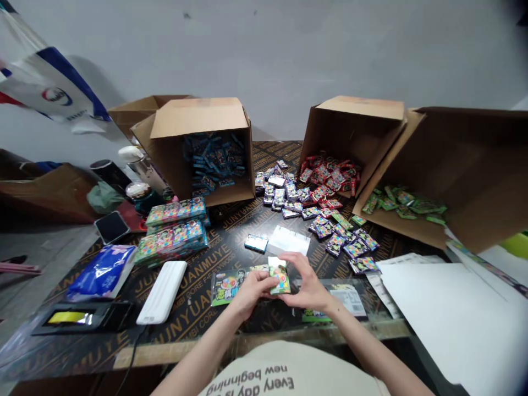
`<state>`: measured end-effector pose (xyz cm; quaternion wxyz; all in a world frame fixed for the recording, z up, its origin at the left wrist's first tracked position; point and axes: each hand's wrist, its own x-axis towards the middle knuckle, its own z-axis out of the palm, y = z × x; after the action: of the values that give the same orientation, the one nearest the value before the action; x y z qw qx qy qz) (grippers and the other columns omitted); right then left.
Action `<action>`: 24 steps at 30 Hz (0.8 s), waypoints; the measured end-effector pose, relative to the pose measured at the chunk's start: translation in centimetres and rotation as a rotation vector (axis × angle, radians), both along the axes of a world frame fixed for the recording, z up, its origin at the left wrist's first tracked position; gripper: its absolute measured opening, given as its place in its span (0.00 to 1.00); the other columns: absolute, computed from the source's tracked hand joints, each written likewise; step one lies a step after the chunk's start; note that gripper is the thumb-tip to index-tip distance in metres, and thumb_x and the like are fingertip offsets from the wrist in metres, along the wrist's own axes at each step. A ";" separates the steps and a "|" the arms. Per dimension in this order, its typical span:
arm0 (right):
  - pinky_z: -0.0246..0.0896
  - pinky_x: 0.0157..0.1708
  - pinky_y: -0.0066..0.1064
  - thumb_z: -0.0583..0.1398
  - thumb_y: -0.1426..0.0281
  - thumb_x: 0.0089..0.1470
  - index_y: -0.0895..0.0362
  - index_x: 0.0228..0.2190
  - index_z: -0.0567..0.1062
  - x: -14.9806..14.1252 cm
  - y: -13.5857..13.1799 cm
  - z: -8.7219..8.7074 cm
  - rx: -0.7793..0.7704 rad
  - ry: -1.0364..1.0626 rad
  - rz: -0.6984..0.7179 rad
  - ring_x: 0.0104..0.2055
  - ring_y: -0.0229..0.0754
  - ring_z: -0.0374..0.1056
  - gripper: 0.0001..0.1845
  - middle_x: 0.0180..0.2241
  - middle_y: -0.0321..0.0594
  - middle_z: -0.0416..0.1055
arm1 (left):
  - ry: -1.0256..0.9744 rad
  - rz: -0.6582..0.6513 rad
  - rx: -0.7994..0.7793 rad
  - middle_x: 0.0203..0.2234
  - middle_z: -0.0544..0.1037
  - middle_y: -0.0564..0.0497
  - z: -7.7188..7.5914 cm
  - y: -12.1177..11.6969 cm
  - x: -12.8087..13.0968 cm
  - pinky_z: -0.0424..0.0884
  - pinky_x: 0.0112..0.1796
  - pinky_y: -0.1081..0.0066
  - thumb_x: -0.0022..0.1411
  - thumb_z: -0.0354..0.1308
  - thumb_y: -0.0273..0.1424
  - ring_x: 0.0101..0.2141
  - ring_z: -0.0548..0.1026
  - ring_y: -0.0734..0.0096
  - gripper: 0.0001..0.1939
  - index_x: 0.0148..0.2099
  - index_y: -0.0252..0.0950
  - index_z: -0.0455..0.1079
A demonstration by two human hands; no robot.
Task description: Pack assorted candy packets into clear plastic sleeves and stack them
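Between my two hands, a small green printed packet (281, 280) with a white top is held just above the near part of the table. My left hand (252, 290) pinches its left side with thumb and fingers. On its other side, my right hand (307, 283) curves round the packet, thumb at the lower edge and fingers near the top. A flat printed plastic sleeve (226, 285) lies under my left hand, and a second sleeve (350, 297) lies by my right wrist. Just beyond are a blue-edged packet (256, 243) and a white sheet (289, 240).
Open cardboard boxes hold blue packets (216, 159), red packets (328, 171) and green packets (406, 204). Purple packets (284, 192) spread across the table's middle. At left are stacked bundles (173, 236), a white power bank (162, 291) with a cable and a tape dispenser (82, 318). White paper (449, 313) lies right.
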<state>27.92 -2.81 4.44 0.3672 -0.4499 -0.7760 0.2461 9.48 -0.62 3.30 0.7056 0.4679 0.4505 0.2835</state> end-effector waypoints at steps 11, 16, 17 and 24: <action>0.46 0.50 0.47 0.67 0.65 0.33 0.55 0.49 0.62 1.5 0.7 -4.4 0.009 -0.229 -0.131 0.50 0.54 0.56 0.39 0.46 0.47 0.61 | 0.886 -0.299 0.981 0.46 0.68 0.45 -4.2 1.1 -5.4 0.52 0.53 0.54 0.37 0.64 0.36 0.47 0.65 0.56 0.53 0.63 0.38 0.41; 0.51 0.50 0.41 0.68 0.59 0.34 0.54 0.49 0.61 1.3 1.3 -2.8 -0.070 -0.034 0.047 0.51 0.50 0.57 0.41 0.48 0.45 0.61 | 0.810 -0.224 0.987 0.47 0.66 0.44 -2.9 1.0 -5.5 0.51 0.53 0.54 0.39 0.64 0.38 0.48 0.63 0.55 0.52 0.63 0.37 0.41; 0.52 0.50 0.40 0.68 0.59 0.34 0.54 0.49 0.61 1.4 1.7 -2.2 -0.070 0.000 0.065 0.51 0.49 0.57 0.41 0.48 0.45 0.61 | 0.804 -0.206 0.980 0.47 0.66 0.44 -2.6 1.0 -5.5 0.52 0.53 0.54 0.39 0.64 0.39 0.48 0.63 0.54 0.52 0.63 0.37 0.42; 0.45 0.53 0.43 0.66 0.65 0.36 0.55 0.48 0.63 1.4 2.8 1.9 0.076 -0.135 0.111 0.51 0.51 0.56 0.35 0.47 0.45 0.62 | 0.763 -0.125 0.880 0.47 0.63 0.45 -0.7 1.5 -5.3 0.59 0.50 0.59 0.39 0.64 0.35 0.48 0.63 0.56 0.54 0.64 0.38 0.39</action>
<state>29.32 0.00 6.31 0.3166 -0.4078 -0.8314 0.2055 4.17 0.87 2.60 0.2481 0.8115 0.4842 0.2132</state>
